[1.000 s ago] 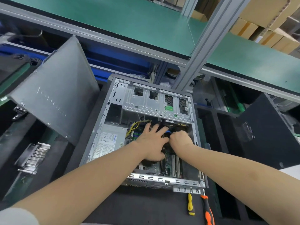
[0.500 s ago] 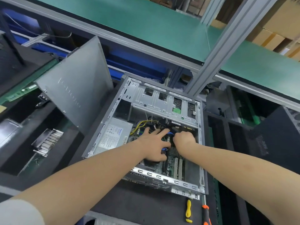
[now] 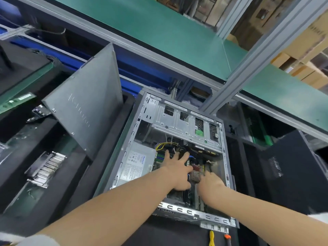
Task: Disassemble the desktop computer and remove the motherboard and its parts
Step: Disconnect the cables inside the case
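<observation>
The open desktop case lies on its side with the motherboard in its floor. The silver power supply sits at the left, and the drive cage spans the far end. My left hand rests flat on the board with its fingers spread toward the yellow wires and a blue cable. My right hand is curled just right of a small finned chip heatsink. Its fingertips point down and are hidden.
The grey side panel leans upright to the left of the case. A finned cooler lies in the left tray. A yellow screwdriver and an orange one lie at the near edge. A black cover stands to the right, and an aluminium post rises behind.
My right hand has drawn back toward me, away from the left hand, which uncovers the small heatsink. The left hand stays spread on the board. The view has tilted up.
</observation>
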A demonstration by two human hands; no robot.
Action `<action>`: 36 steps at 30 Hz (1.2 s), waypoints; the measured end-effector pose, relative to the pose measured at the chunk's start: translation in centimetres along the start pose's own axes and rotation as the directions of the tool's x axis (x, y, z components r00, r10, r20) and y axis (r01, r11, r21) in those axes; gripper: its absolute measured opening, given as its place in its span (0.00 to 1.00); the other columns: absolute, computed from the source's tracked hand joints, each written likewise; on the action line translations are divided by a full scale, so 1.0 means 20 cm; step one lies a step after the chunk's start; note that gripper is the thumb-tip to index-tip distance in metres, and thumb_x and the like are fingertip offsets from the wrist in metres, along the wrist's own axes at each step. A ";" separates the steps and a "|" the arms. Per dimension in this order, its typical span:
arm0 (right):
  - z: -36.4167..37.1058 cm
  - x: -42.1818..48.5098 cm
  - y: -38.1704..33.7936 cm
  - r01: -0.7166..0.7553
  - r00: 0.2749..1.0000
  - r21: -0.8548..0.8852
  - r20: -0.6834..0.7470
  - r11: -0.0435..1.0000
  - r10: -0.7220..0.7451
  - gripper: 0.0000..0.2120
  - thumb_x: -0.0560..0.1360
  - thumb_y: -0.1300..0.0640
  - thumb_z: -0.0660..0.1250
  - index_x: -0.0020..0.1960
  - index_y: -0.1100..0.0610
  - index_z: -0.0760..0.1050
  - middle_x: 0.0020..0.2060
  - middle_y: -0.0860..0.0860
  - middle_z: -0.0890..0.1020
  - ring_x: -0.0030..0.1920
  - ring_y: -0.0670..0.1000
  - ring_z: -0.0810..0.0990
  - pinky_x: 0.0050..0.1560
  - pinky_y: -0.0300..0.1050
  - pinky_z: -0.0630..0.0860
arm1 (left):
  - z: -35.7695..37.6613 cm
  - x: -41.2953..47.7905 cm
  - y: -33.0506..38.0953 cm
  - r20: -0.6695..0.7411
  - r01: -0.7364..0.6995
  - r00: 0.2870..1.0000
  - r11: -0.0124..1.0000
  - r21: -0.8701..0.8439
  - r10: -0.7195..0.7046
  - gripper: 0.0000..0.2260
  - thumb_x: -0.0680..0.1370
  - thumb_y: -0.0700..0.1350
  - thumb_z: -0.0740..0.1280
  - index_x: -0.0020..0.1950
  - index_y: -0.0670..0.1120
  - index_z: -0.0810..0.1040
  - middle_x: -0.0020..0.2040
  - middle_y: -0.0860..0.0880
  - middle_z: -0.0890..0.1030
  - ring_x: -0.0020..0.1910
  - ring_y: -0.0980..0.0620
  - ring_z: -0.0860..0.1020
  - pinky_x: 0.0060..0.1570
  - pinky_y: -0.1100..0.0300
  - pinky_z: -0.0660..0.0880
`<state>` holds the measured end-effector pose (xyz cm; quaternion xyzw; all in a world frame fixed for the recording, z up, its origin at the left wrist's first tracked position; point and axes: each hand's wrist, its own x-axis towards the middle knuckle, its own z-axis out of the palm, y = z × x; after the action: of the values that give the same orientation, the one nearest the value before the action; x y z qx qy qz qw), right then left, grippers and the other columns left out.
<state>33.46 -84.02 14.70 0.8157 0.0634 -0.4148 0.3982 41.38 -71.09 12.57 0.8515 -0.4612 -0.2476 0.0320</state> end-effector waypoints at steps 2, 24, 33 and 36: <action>0.02 -0.03 0.00 -0.019 0.999 -0.018 -0.035 1.000 0.018 0.20 0.83 0.53 0.63 0.73 0.57 0.73 0.71 0.59 0.72 0.70 0.61 0.69 0.67 0.54 0.67 | 0.00 0.00 0.00 0.005 0.001 1.000 1.000 -0.001 -0.001 0.32 0.80 0.63 0.61 0.82 0.58 0.58 0.84 0.45 0.39 0.82 0.34 0.44 0.74 0.25 0.41; -0.06 0.35 0.18 -0.306 0.945 0.468 0.046 0.829 0.323 0.23 0.79 0.62 0.68 0.72 0.56 0.69 0.63 0.52 0.78 0.62 0.55 0.80 0.48 0.49 0.78 | -0.05 -0.01 0.00 0.012 -0.060 0.998 0.998 -0.002 0.060 0.33 0.77 0.64 0.64 0.80 0.55 0.64 0.84 0.46 0.41 0.81 0.33 0.49 0.73 0.25 0.43; -0.03 0.40 0.21 -0.302 0.943 0.520 0.041 0.799 0.329 0.20 0.80 0.62 0.65 0.71 0.56 0.70 0.63 0.52 0.78 0.63 0.55 0.79 0.53 0.48 0.77 | -0.04 -0.01 0.00 -0.004 -0.060 0.998 0.998 0.009 0.060 0.31 0.77 0.63 0.64 0.79 0.54 0.65 0.83 0.46 0.43 0.80 0.33 0.51 0.73 0.25 0.44; 0.00 0.40 0.20 -0.298 0.934 0.524 -0.014 0.798 0.357 0.16 0.80 0.65 0.64 0.67 0.56 0.73 0.57 0.51 0.80 0.57 0.53 0.81 0.46 0.46 0.75 | -0.04 -0.01 0.00 -0.011 -0.064 0.998 0.998 0.012 0.064 0.31 0.77 0.62 0.65 0.78 0.54 0.66 0.83 0.46 0.44 0.79 0.33 0.52 0.72 0.25 0.45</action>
<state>40.29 -88.54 11.26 0.9124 -0.1695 -0.2949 0.2276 41.66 -71.18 13.35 0.8378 -0.4894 -0.2391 0.0378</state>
